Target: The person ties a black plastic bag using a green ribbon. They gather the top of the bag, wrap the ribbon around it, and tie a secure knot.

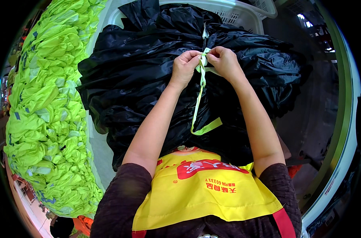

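Note:
A big bundle of shiny black fabric (137, 67) lies in front of me, gathered at its middle. Around that gather runs a pale yellow-green fabric strip (201, 81), whose long tail hangs toward me and curls to the right at its end. Both hands meet at a knot or loop in the strip. My left hand (185, 67) pinches it from the left, thumb and forefinger together. From the right, my right hand (225, 63) pinches the same strip close by. Exactly how the strip is looped between the fingertips is too small to tell.
A tall heap of bright yellow-green fabric pieces (45, 107) fills the left side. Behind the black bundle stands a white plastic basket (244, 22) with a slotted wall. A metal-edged frame (343, 99) curves along the right. My yellow apron (204, 198) lies close below the bundle.

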The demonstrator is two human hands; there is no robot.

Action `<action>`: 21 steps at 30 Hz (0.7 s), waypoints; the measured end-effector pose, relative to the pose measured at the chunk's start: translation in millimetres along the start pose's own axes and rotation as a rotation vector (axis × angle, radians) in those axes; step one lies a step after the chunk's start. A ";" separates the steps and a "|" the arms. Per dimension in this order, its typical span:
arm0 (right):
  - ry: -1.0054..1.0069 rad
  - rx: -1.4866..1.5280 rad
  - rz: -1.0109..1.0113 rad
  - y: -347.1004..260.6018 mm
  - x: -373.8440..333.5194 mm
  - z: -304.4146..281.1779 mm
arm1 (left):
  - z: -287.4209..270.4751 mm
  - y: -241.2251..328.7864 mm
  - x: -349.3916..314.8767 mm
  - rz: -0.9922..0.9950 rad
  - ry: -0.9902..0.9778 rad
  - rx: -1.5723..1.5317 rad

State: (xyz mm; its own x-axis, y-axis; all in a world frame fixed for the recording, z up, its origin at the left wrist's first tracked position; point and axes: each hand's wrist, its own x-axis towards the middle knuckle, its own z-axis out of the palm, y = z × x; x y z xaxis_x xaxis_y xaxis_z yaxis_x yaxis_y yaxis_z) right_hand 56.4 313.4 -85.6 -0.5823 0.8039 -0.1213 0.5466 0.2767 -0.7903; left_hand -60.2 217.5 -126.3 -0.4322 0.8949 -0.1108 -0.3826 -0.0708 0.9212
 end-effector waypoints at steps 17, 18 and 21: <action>-0.171 0.632 0.175 21.5 9.1 3.5 | -1.0 37.7 12.3 0.763 -0.079 1.150; -0.173 0.621 0.174 22.5 10.0 3.8 | 0.4 39.7 13.1 0.826 -0.075 1.188; -0.162 0.556 0.170 19.5 11.0 3.4 | 0.7 50.0 11.8 0.841 -0.188 1.403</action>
State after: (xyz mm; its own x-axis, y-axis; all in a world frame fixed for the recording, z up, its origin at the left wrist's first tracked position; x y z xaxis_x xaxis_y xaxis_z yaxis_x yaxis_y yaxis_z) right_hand 58.6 325.9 -104.4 -0.6227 0.7100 -0.3289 0.2687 -0.2007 -0.9421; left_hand -83.9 224.8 -81.2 0.0156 0.8591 0.5115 0.9314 -0.1985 0.3050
